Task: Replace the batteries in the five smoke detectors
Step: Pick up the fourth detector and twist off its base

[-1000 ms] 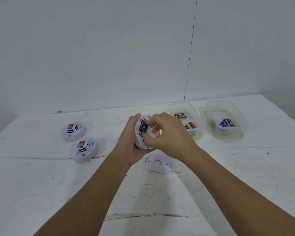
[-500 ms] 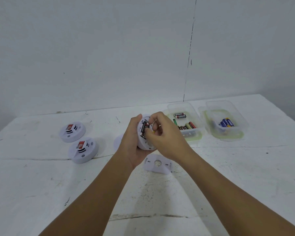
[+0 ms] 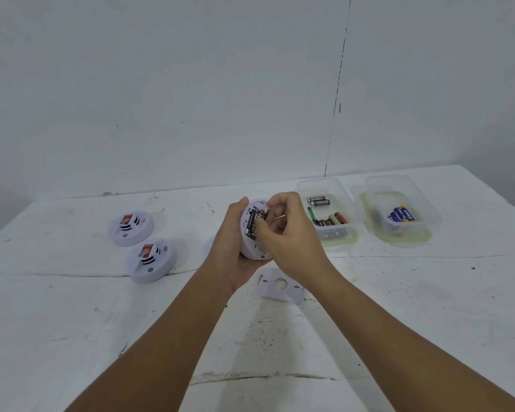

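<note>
The left hand (image 3: 235,248) held a white smoke detector (image 3: 254,233) above the white table (image 3: 72,337), fingers and thumb curled round its rim, its open back turned toward the right hand. Dark batteries (image 3: 252,223) sat in the exposed compartment. The right hand (image 3: 289,236) was at that compartment, fingertips (image 3: 260,223) curled in and pinching at a battery with a red end; whether that battery was seated or lifted out could not be told.

A flat white cover plate (image 3: 280,285), with a round hole in its middle, lay on the table just below the hands.

Two more detectors lay face up to the left, well apart from the hands: the far detector (image 3: 131,228) and the near detector (image 3: 150,260), just beside each other, each bearing a red tag. A sliver of another white round object (image 3: 209,246) showed behind the left wrist; too hidden to identify.

To the right stood two clear plastic tubs side by side. The nearer tub (image 3: 327,185) held a mix of loose cells, black, green, yellow and red. The farther tub (image 3: 399,185) held a few blue and yellow cells (image 3: 401,215).
</note>
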